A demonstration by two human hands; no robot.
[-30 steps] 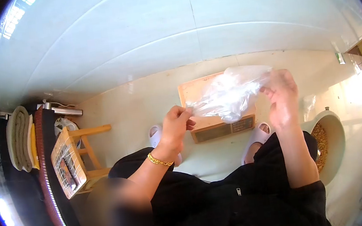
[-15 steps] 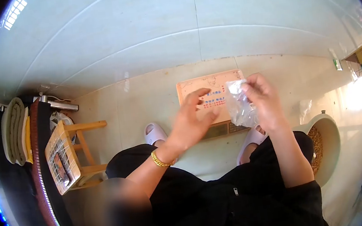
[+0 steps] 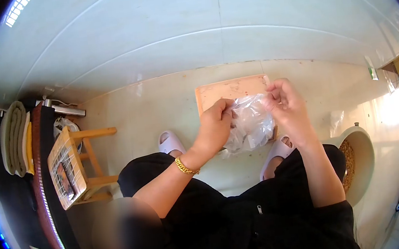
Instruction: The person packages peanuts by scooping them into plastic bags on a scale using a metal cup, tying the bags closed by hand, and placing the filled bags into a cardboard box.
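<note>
A clear plastic bag [image 3: 250,122] is stretched between my two hands, its upper edge pulled sideways. My left hand [image 3: 217,125], with a gold bracelet [image 3: 184,166] at the wrist, pinches the bag's left side. At the bag's right upper edge, my right hand [image 3: 286,105] grips the film between thumb and fingers. Behind and below the bag is a pinkish-orange cardboard box [image 3: 230,88] on the floor; the bag and hands cover much of its top.
A small wooden stool [image 3: 88,186] stands at the left, beside a dark bench with folded cloth [image 3: 15,140]. A pale bucket [image 3: 368,154] with brown grain-like bits is by my right knee. Feet in light slippers [image 3: 169,141] flank the box. A tiled wall [image 3: 187,17] rises ahead.
The bag, earlier bunched in my right hand alone, is now spread out between both hands. My left hand has closed on its left side.
</note>
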